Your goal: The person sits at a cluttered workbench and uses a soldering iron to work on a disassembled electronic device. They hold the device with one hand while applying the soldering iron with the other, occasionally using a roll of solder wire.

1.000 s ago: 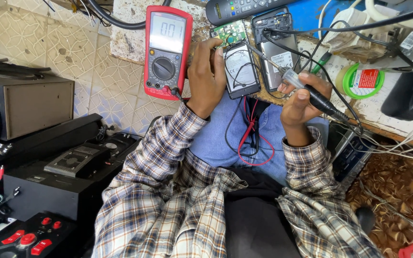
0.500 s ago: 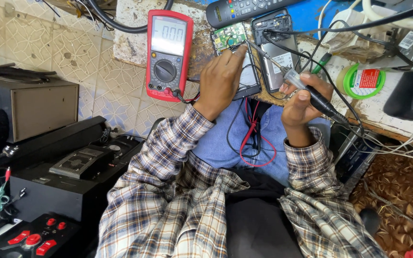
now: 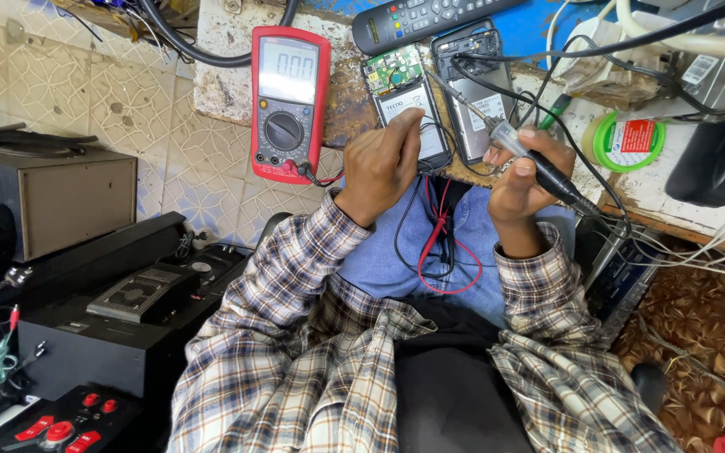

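cluttered workbench, opened phone under left hand — right hand gripping soldering iron

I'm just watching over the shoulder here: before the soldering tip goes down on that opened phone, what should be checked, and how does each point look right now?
1. Soldering iron gripped firmly in the right hand: ok.
2. Iron tip apart from the black cables beside it: cannot tell, they run very close.
3. Opened phone steadied: ok, the left hand rests on its lower end.
4. Circuit board uncovered at the phone's top: ok.
5. Multimeter switched on and lying flat on the bench: ok, its screen is lit.
6. Red and black test leads kept off the work: ok, they hang down over the lap.
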